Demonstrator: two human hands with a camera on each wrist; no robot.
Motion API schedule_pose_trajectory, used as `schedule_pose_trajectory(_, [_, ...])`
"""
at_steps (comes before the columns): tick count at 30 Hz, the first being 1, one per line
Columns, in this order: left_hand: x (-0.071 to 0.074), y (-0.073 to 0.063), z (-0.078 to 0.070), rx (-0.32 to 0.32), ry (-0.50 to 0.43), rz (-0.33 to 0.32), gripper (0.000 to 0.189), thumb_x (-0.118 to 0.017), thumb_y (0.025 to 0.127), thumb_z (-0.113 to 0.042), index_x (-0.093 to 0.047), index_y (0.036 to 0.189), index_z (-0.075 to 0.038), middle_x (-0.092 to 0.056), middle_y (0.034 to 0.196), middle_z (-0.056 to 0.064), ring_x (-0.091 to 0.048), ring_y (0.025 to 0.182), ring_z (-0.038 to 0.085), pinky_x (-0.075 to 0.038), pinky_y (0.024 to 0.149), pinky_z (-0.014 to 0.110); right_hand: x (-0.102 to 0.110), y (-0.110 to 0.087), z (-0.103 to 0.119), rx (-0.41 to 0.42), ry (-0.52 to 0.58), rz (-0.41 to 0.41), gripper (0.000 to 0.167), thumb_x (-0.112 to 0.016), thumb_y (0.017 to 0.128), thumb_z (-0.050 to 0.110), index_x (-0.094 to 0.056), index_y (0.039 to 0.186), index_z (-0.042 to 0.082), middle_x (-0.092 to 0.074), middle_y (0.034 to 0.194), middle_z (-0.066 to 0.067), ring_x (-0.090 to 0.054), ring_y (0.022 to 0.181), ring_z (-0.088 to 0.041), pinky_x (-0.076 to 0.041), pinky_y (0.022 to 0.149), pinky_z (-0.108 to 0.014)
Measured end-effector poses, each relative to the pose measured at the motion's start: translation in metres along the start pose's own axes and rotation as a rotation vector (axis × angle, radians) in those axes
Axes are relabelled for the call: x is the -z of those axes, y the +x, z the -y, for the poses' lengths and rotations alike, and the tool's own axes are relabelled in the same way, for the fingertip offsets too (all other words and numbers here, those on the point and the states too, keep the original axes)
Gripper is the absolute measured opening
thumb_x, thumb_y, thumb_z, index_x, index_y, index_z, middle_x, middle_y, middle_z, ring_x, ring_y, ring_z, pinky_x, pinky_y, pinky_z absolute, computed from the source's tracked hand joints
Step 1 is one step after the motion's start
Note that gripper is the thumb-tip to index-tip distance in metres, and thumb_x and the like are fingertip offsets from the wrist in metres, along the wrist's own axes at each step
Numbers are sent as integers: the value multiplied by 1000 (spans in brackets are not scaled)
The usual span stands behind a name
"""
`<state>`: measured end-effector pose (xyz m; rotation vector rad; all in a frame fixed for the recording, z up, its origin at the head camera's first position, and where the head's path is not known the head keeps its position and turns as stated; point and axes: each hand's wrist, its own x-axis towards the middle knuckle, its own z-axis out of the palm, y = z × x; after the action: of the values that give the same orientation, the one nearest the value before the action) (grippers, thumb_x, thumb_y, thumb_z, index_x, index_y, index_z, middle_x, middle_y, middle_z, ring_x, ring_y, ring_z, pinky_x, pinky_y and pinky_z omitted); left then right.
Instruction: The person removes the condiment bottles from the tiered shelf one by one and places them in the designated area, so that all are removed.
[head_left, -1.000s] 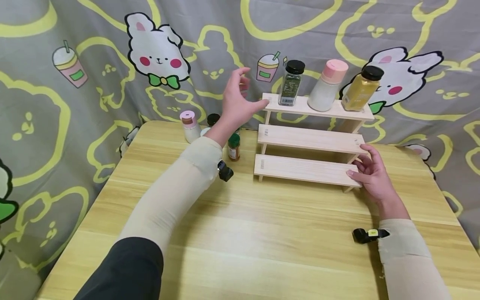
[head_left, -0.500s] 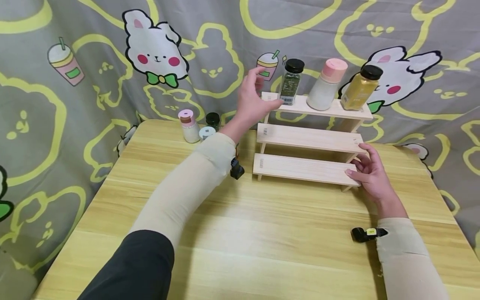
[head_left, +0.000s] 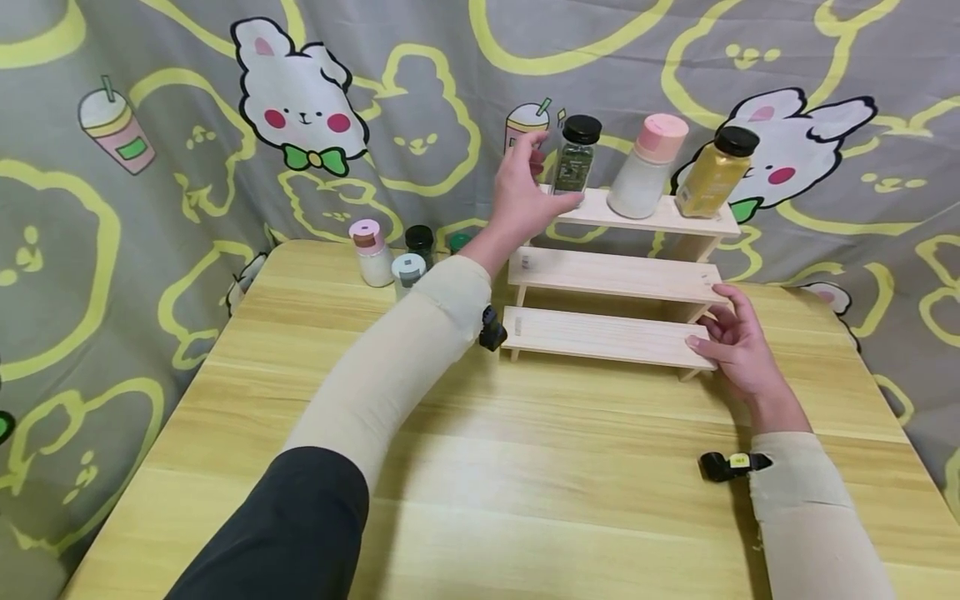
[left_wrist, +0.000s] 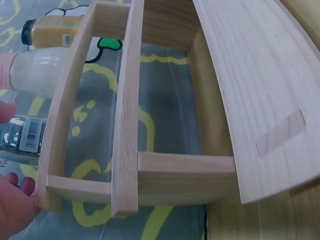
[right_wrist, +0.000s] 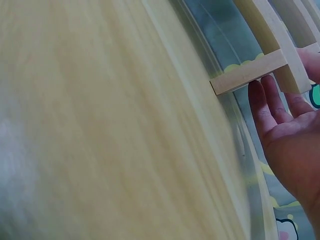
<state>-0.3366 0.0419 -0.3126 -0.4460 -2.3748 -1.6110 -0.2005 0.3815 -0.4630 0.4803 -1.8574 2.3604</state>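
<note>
A three-tier wooden shelf rack [head_left: 615, 335] stands on the table. On its top tier are a black-capped glass jar of green herbs [head_left: 573, 167], a pink-capped bottle of white contents [head_left: 637, 187] and a black-capped yellow jar [head_left: 708, 182]. My left hand [head_left: 519, 196] is spread at the herb jar, thumb before its base and fingers on its left; the left wrist view shows a gap between the fingers [left_wrist: 26, 186] and the glass. At the rack's right end, my right hand [head_left: 738, 350] grips the lowest tier, thumb on top, other fingers bent against the side.
Left of the rack, partly behind my left forearm, stand a pink-capped bottle [head_left: 372, 260], a white-capped jar [head_left: 408, 268], a black-capped jar [head_left: 420, 242] and a green-capped jar [head_left: 459, 242]. A patterned curtain [head_left: 420, 100] hangs behind the wooden table [head_left: 480, 500].
My left hand has moved right, from the top tier's left end to around the herb jar. My right hand keeps its grip on the rack.
</note>
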Motion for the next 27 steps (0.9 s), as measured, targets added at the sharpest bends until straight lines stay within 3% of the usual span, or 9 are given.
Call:
schedule_pose_trajectory(8, [-8, 2, -6, 41, -7, -10, 81, -88, 77, -18, -42, 144, -18, -50, 123, 2, -51, 112, 14, -44, 86, 17, -1, 1, 1, -8, -13, 0, 87, -42, 77, -41, -36, 149, 9, -52, 132, -19, -57, 115, -28, -54, 84, -26])
schedule_pose_trajectory(27, [-21, 6, -3, -41, 11, -78, 75, -86, 78, -12, -43, 139, -13, -51, 121, 5, -52, 111, 15, -42, 90, 17, 2, 1, 0, -7, -7, 4, 87, -40, 77, -42, -35, 149, 9, -53, 131, -17, -58, 115, -25, -54, 85, -26])
